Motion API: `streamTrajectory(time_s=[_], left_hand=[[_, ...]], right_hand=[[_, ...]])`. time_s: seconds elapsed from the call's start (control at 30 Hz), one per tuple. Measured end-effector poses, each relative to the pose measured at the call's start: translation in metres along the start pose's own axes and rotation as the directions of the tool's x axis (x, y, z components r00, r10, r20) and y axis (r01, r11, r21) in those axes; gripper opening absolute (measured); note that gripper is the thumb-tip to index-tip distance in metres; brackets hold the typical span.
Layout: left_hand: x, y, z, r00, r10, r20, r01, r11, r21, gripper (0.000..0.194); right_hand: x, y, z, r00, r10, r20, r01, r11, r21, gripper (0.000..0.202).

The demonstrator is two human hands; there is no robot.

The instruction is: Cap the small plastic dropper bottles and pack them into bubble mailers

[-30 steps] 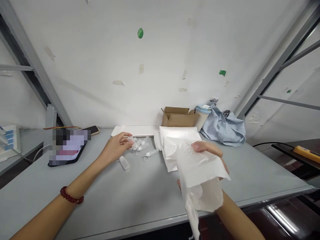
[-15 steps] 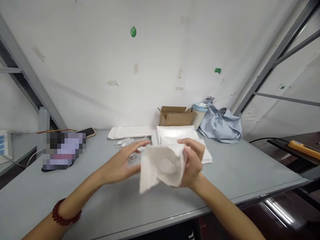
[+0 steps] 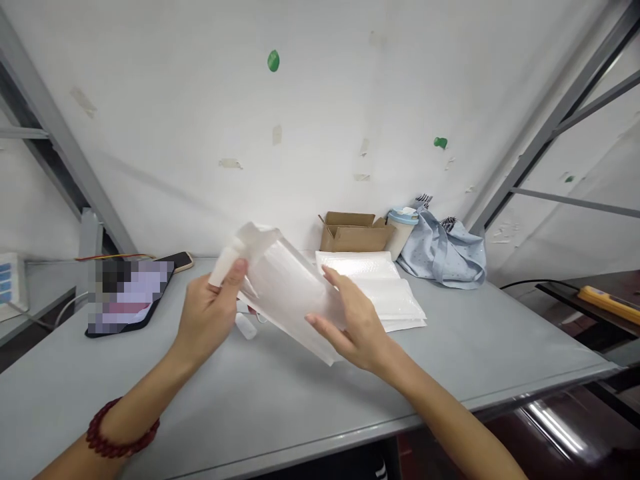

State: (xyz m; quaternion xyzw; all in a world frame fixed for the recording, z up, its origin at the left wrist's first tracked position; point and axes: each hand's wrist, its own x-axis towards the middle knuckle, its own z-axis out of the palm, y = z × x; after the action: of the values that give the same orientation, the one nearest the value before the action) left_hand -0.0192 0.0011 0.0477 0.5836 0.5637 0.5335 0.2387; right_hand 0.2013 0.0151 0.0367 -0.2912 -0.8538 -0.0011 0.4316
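Note:
A white bubble mailer (image 3: 295, 287) is held tilted above the table, its flap end up at the left. My left hand (image 3: 213, 310) is closed on the flap end, thumb on the near side. My right hand (image 3: 363, 327) rests against the mailer's lower right part, thumb and forefinger stretched apart. Beneath the mailer, near my left hand, a small white item (image 3: 245, 326) lies on the table, with a thin loop beside it; the mailer hides what else is there. Behind my right hand lie several white bubble mailers (image 3: 395, 300) in a stack.
A brown open cardboard box (image 3: 357, 237), a lidded cup (image 3: 400, 233) and a light blue cloth bag (image 3: 443, 250) stand by the wall. At the left lies a phone-like device (image 3: 133, 297) with a blurred screen. The grey table's front edge (image 3: 360, 437) runs below my hands.
The mailer has turned from its open mouth facing me to its side facing me. My left hand has taken hold of the flap end; my right hand has loosened its grip and spread its fingers.

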Motion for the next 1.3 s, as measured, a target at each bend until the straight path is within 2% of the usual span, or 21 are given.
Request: streamTrajectory(time_s=[0.07,0.1,0.17,0.23,0.27,0.33,0.4,0.43,0.5,0.57,0.63,0.7,0.77,0.83,0.9,0.97,1.03,1.1,1.2,1.3], left_hand=[[-0.002,0.006,0.000,0.999,0.029,0.031,-0.031,0.998,0.056,0.052],[-0.004,0.009,0.001,0.999,0.040,0.025,-0.042,0.996,0.078,0.052],[-0.006,0.011,0.004,0.998,0.054,-0.045,-0.049,0.993,0.106,0.050],[-0.008,0.009,0.008,0.992,0.083,-0.095,-0.070,0.989,0.132,0.048],[-0.008,0.008,0.009,0.992,0.104,-0.072,-0.093,0.985,0.144,0.047],[-0.007,0.005,0.011,0.990,0.138,0.039,-0.142,0.978,0.155,0.045],[-0.006,0.004,0.011,0.984,0.128,0.122,-0.147,0.976,0.163,0.046],[-0.005,0.003,0.010,0.988,0.106,0.111,-0.124,0.977,0.173,0.047],[-0.002,0.001,0.009,0.999,0.037,-0.005,-0.036,0.985,0.168,0.050],[0.001,0.000,0.008,0.997,-0.045,-0.069,0.049,0.997,0.060,0.047],[0.004,-0.003,0.008,0.993,-0.116,0.035,0.119,0.988,-0.101,0.038],[0.006,-0.006,0.010,0.971,-0.143,0.192,0.182,0.962,-0.205,0.031],[0.005,-0.008,0.012,0.943,-0.146,0.298,0.221,0.947,-0.233,0.030],[0.003,-0.010,0.014,0.923,-0.124,0.365,0.220,0.947,-0.233,0.028],[0.001,-0.011,0.016,0.912,-0.108,0.397,0.202,0.958,-0.203,0.026],[0.000,-0.010,0.018,0.913,-0.108,0.392,0.183,0.970,-0.160,0.026],[0.000,-0.010,0.020,0.909,-0.126,0.397,0.198,0.969,-0.146,0.027],[-0.001,-0.011,0.022,0.879,-0.155,0.452,0.246,0.958,-0.150,0.028],[-0.003,-0.014,0.026,0.831,-0.165,0.532,0.277,0.951,-0.138,0.028],[-0.006,-0.016,0.030,0.849,-0.151,0.507,0.236,0.966,-0.109,0.028]], right_hand=[[0.000,0.001,0.001,0.986,0.124,0.116,-0.138,0.983,0.124,0.027],[0.000,0.001,0.002,0.971,0.179,0.158,-0.207,0.961,0.184,0.023],[-0.001,0.001,0.006,0.945,0.257,0.204,-0.308,0.909,0.281,0.032],[-0.002,0.000,0.010,0.928,0.292,0.233,-0.358,0.872,0.335,0.039],[-0.003,-0.001,0.013,0.920,0.296,0.256,-0.373,0.860,0.348,0.039],[-0.004,-0.001,0.019,0.908,0.281,0.311,-0.385,0.853,0.354,0.038],[-0.005,0.000,0.025,0.897,0.264,0.354,-0.389,0.851,0.353,0.037],[-0.006,0.001,0.027,0.894,0.272,0.357,-0.399,0.844,0.357,0.036],[-0.006,0.003,0.030,0.889,0.328,0.320,-0.437,0.815,0.379,0.038],[-0.006,0.004,0.030,0.878,0.418,0.235,-0.479,0.774,0.415,0.041],[-0.005,0.003,0.029,0.856,0.482,0.185,-0.510,0.734,0.449,0.041],[-0.003,0.001,0.027,0.824,0.514,0.237,-0.556,0.655,0.511,0.036],[-0.001,0.000,0.025,0.778,0.517,0.356,-0.612,0.502,0.611,0.027],[0.001,0.001,0.022,0.727,0.527,0.441,-0.652,0.326,0.685,0.033],[0.002,0.004,0.021,0.693,0.540,0.478,-0.666,0.224,0.712,0.040],[0.003,0.008,0.021,0.696,0.527,0.487,-0.662,0.210,0.719,0.039],[0.003,0.010,0.021,0.722,0.494,0.484,-0.647,0.234,0.726,0.033],[0.002,0.011,0.023,0.738,0.471,0.483,-0.640,0.261,0.723,0.026],[0.000,0.012,0.025,0.720,0.481,0.500,-0.665,0.275,0.694,0.022],[-0.001,0.013,0.029,0.690,0.507,0.517,-0.696,0.267,0.667,0.024]])
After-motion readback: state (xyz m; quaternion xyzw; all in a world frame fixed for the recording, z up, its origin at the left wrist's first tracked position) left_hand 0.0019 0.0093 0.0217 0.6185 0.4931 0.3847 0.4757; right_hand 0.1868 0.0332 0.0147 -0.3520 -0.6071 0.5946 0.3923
